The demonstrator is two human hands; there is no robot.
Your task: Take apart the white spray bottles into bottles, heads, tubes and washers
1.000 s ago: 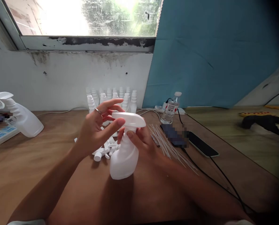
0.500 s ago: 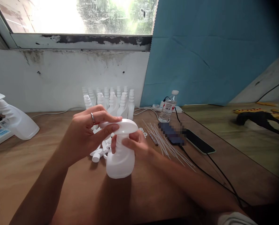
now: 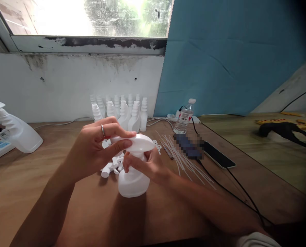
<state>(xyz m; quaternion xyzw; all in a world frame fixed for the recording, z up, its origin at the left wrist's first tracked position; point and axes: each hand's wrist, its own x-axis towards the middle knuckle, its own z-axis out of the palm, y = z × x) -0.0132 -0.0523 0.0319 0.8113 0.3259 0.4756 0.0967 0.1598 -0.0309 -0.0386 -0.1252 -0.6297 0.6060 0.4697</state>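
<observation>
A white spray bottle point(image 3: 133, 183) is held upright in front of me, with a rounded white spray head point(image 3: 141, 142) on its neck. My left hand point(image 3: 104, 144), with a ring on one finger, pinches the spray head between thumb and fingers from the left. Around the bottle's neck, just below the head, my right hand point(image 3: 148, 163) is wrapped from the right; its thumb crosses the front. Behind the bottle lies a pile of small white plastic parts point(image 3: 109, 168), partly covered by my hands.
Several white bottles without heads point(image 3: 134, 118) stand by the wall. A spray bottle with its head point(image 3: 24, 132) leans at the left beside a power strip point(image 3: 1, 151). Rightward are thin white tubes point(image 3: 181, 157), a water bottle point(image 3: 185, 116), a phone point(image 3: 218, 154) and black cables point(image 3: 235, 187).
The spray bottle has shifted slightly right and its head has turned a little. My right thumb has swung across the front of the neck. The left hand keeps its pinch on the head.
</observation>
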